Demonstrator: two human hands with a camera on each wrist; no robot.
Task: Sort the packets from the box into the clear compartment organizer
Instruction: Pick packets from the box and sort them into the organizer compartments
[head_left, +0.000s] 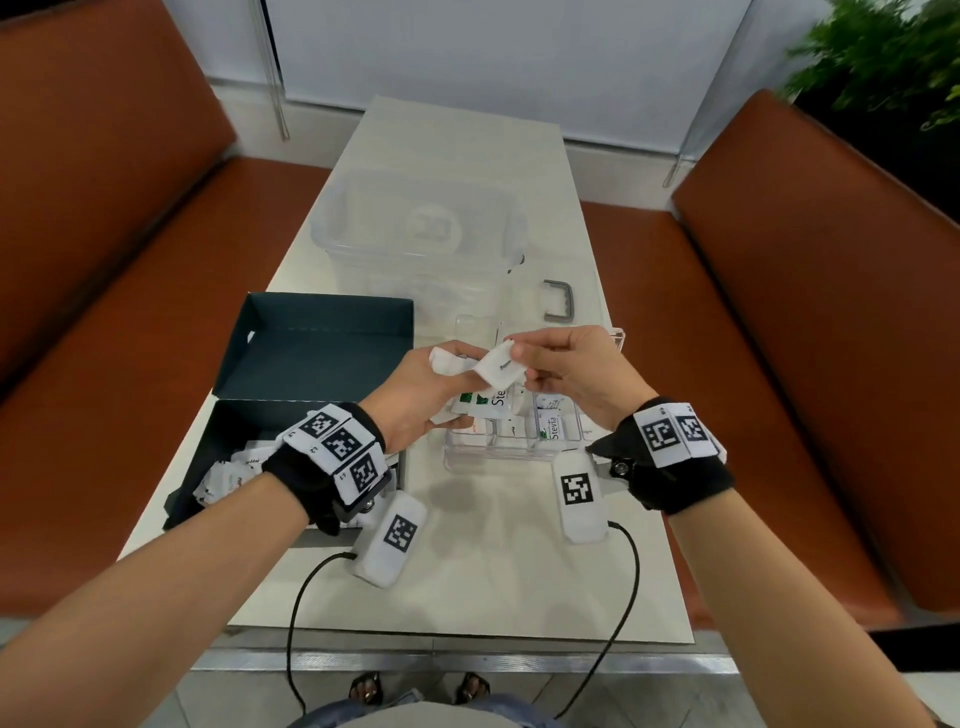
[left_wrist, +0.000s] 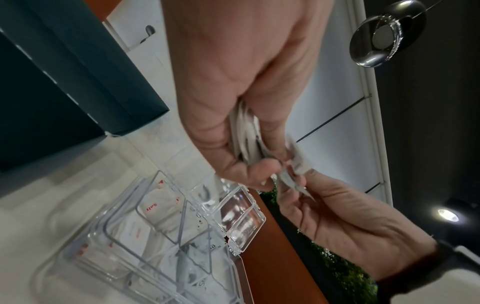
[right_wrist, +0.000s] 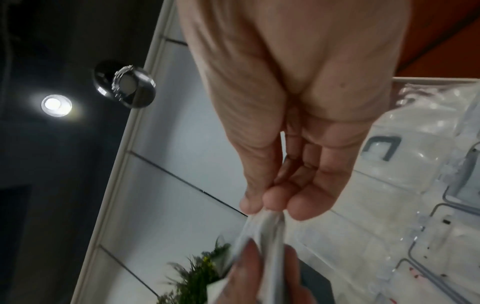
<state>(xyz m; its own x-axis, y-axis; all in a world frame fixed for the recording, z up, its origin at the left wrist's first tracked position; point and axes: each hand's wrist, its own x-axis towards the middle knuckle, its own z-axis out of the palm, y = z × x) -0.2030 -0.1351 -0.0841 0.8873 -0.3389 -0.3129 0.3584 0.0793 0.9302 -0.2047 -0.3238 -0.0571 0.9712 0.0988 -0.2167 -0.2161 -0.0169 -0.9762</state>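
Right hand (head_left: 566, 374) pinches one packet (head_left: 501, 366) off the left hand's (head_left: 415, 400) clutched stack, directly above the organizer (head_left: 467, 457).

Orange booth seats (head_left: 810, 332), pale table (head_left: 467, 571), green plant (head_left: 878, 57)

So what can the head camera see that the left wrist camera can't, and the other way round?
Only the head view shows the loose packets left in the dark box, the big clear tub at the far end of the table, and both wristbands.

Only the left wrist view shows a red "Salt" label inside one compartment, plus a ceiling lamp.

Both show the left hand gripping a bunch of white packets, the right hand pinching one of them, and the clear organizer below.
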